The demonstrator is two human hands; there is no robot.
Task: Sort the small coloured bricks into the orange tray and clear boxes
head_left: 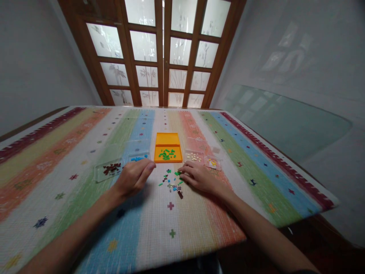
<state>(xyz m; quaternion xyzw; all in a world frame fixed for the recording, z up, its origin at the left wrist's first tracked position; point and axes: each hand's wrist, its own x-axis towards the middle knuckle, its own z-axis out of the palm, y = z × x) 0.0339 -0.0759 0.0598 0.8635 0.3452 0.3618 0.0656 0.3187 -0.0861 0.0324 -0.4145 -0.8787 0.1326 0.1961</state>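
Small loose building bricks (175,188) in green, blue, brown and grey lie scattered on the striped tablecloth between my hands. My right hand (199,178) rests palm down at the right of this pile, fingers bent and slightly apart. Its fingertips are at some green bricks (177,173); its thumb is hidden. My left hand (134,176) is closed with curled fingers, thumb along the side, left of the pile; whatever it may hold is hidden. Beyond the pile, an orange box (167,161) stands with its lid folded back and many green bricks (167,154) inside.
Left of the orange box are clear trays with brown bricks (112,168) and blue bricks (137,158). On its right, clear trays hold cream bricks (194,156) and yellow and white pieces (212,163). The table's near edge (211,249) runs below my forearms.
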